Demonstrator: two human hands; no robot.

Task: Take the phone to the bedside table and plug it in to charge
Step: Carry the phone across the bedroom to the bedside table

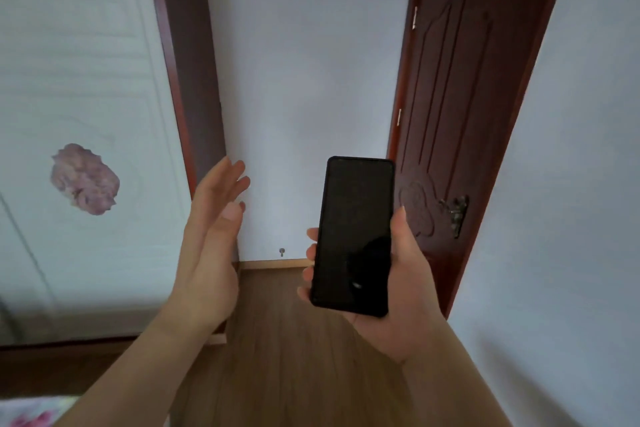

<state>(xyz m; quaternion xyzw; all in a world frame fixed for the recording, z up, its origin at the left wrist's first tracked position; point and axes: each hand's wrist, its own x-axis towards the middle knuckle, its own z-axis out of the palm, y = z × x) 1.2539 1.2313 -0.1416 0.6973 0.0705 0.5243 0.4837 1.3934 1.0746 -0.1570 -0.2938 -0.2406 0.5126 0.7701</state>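
A black phone (353, 236) with a dark screen stands upright in my right hand (405, 291), which grips it from below and along both sides, at the centre right of the head view. My left hand (211, 246) is raised to the left of the phone, palm turned towards it, fingers spread and holding nothing. A gap of bare wall separates the two hands. No bedside table, charger or cable is in view.
A dark brown door (460, 107) stands open on the right, its handle (457, 215) near the phone. A pale wardrobe door (86, 97) with a pink flower print fills the left. Ahead is a white wall (304, 80) over wooden floor (284, 340). Floral bedding (31, 414) shows at the bottom left.
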